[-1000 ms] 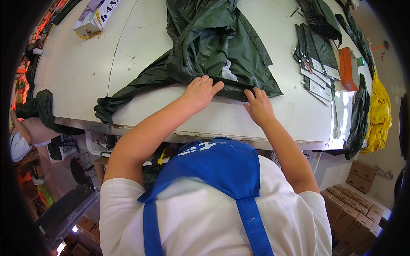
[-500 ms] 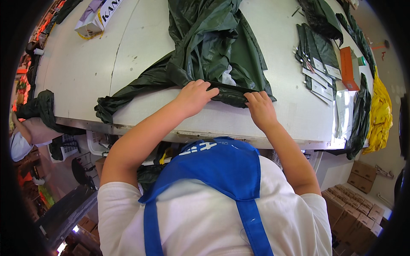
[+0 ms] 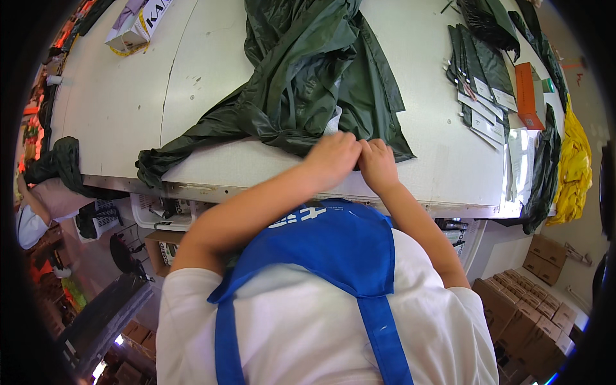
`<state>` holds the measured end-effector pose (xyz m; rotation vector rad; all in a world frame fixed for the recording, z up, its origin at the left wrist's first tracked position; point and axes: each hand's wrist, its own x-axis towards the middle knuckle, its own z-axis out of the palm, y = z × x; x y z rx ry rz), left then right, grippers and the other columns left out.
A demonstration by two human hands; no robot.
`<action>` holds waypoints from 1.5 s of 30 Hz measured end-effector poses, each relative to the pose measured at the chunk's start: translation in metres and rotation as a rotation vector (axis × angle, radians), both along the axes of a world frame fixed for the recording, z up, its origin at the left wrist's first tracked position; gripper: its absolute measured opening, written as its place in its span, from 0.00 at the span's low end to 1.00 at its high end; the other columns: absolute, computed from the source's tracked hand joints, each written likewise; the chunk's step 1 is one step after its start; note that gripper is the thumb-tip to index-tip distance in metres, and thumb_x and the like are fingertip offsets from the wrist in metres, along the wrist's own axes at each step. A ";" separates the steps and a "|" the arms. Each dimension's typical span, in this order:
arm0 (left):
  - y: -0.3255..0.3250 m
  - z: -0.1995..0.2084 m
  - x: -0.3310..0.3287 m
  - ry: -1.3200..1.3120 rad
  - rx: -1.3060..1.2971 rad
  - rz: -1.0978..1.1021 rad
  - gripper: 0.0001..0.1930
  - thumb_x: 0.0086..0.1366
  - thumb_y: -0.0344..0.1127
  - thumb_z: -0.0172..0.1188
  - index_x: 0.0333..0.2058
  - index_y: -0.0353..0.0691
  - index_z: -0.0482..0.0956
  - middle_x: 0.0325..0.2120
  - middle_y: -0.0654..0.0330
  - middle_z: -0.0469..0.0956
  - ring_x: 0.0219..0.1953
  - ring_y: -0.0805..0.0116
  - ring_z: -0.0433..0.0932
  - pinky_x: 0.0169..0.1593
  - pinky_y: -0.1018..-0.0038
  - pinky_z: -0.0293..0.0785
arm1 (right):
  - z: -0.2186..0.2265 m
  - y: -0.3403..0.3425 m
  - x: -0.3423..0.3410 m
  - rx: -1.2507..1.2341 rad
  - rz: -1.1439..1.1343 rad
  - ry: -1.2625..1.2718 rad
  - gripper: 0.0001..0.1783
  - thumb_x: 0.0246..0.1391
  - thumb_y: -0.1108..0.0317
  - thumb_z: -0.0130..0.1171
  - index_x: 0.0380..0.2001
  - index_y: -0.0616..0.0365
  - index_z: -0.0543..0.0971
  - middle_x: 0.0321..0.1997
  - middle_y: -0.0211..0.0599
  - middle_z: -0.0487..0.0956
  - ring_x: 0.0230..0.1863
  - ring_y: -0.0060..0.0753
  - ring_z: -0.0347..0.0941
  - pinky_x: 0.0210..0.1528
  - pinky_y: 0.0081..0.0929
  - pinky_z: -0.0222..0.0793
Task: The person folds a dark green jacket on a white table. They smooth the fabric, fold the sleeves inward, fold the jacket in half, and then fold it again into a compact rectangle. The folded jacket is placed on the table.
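A dark green garment of shiny, raincoat-like fabric [image 3: 295,83] lies crumpled on the white table, with one sleeve-like part stretching to the left. At its near edge my left hand [image 3: 337,154] is closed on the fabric, slightly smeared by motion. Right beside it my right hand [image 3: 378,163] pinches the same edge, and the two hands touch or nearly touch. Between the folds just above my left hand a pale mesh lining [image 3: 334,120] shows. My fingertips are partly hidden.
A white box [image 3: 136,29] stands at the far left of the table [image 3: 128,122]. To the right lie folded green pieces with white tags [image 3: 481,106], an orange box [image 3: 527,96] and yellow fabric [image 3: 571,160]. Another person's arm [image 3: 35,199] is at the left edge.
My left hand has moved right along the garment's near edge, up to my right hand. My right hand has shifted slightly left and down. The folded edge between them has closed up.
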<state>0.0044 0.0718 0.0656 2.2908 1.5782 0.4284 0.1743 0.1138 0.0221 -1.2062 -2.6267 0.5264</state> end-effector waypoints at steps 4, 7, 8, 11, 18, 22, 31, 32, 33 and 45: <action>-0.010 -0.029 0.027 -0.130 -0.073 0.126 0.10 0.55 0.31 0.56 0.37 0.40 0.71 0.33 0.53 0.70 0.39 0.54 0.70 0.41 0.60 0.69 | 0.020 -0.004 0.013 -0.210 -0.130 0.343 0.17 0.42 0.72 0.59 0.39 0.59 0.72 0.37 0.38 0.74 0.49 0.47 0.66 0.47 0.37 0.66; -0.016 -0.022 0.032 -0.101 -0.124 0.131 0.08 0.54 0.33 0.59 0.34 0.45 0.75 0.34 0.56 0.69 0.41 0.54 0.68 0.38 0.58 0.66 | 0.020 -0.005 0.043 -0.225 -0.143 0.290 0.20 0.39 0.73 0.59 0.41 0.55 0.73 0.42 0.36 0.73 0.53 0.48 0.64 0.51 0.35 0.63; -0.016 -0.021 0.035 -0.095 -0.152 0.131 0.07 0.54 0.33 0.59 0.33 0.45 0.76 0.34 0.57 0.69 0.41 0.55 0.67 0.38 0.58 0.65 | 0.017 -0.005 0.054 -0.194 -0.100 0.171 0.20 0.39 0.74 0.58 0.41 0.53 0.74 0.42 0.35 0.73 0.53 0.47 0.64 0.52 0.35 0.63; -0.014 -0.029 0.043 -0.046 -0.196 0.157 0.05 0.54 0.33 0.59 0.31 0.45 0.77 0.34 0.60 0.71 0.43 0.57 0.67 0.37 0.57 0.61 | 0.009 -0.005 0.060 -0.194 -0.075 0.085 0.17 0.40 0.79 0.56 0.38 0.54 0.76 0.38 0.36 0.76 0.49 0.42 0.67 0.50 0.33 0.63; -0.011 -0.001 0.046 -0.245 -0.448 0.311 0.07 0.54 0.39 0.61 0.28 0.43 0.78 0.30 0.62 0.78 0.46 0.58 0.69 0.43 0.58 0.59 | 0.033 0.004 0.044 -0.774 -0.247 0.390 0.11 0.45 0.79 0.58 0.35 0.60 0.75 0.33 0.38 0.78 0.37 0.31 0.75 0.42 0.26 0.70; -0.017 -0.017 0.037 -0.432 -0.417 0.311 0.11 0.53 0.43 0.63 0.26 0.42 0.79 0.31 0.60 0.79 0.50 0.57 0.70 0.45 0.58 0.59 | 0.037 0.003 0.042 -0.766 -0.267 0.430 0.10 0.45 0.78 0.59 0.34 0.61 0.75 0.33 0.39 0.78 0.37 0.30 0.75 0.42 0.25 0.70; -0.026 -0.006 0.032 -0.455 -0.406 0.318 0.16 0.51 0.49 0.65 0.28 0.42 0.81 0.34 0.56 0.79 0.54 0.57 0.68 0.51 0.59 0.55 | 0.056 -0.004 0.039 -0.688 -0.211 0.389 0.08 0.45 0.76 0.62 0.31 0.62 0.76 0.30 0.37 0.79 0.33 0.26 0.76 0.36 0.24 0.71; -0.029 -0.004 0.032 -0.451 -0.380 0.322 0.16 0.51 0.49 0.65 0.28 0.42 0.81 0.34 0.56 0.79 0.54 0.56 0.68 0.50 0.59 0.55 | 0.057 -0.004 0.037 -0.687 -0.211 0.392 0.08 0.46 0.75 0.62 0.31 0.62 0.76 0.29 0.36 0.79 0.32 0.26 0.76 0.36 0.23 0.70; -0.030 -0.002 0.032 -0.447 -0.353 0.323 0.16 0.51 0.50 0.65 0.28 0.42 0.81 0.34 0.55 0.79 0.54 0.56 0.68 0.50 0.59 0.55 | 0.060 -0.004 0.036 -0.686 -0.213 0.395 0.08 0.46 0.75 0.62 0.31 0.62 0.76 0.28 0.35 0.79 0.32 0.25 0.76 0.35 0.23 0.70; -0.031 -0.005 0.030 -0.468 -0.341 0.308 0.07 0.57 0.40 0.59 0.27 0.44 0.80 0.30 0.61 0.79 0.50 0.61 0.71 0.48 0.61 0.58 | 0.071 -0.016 0.033 -0.095 0.047 0.199 0.10 0.39 0.68 0.66 0.28 0.54 0.77 0.31 0.30 0.77 0.43 0.36 0.71 0.48 0.36 0.63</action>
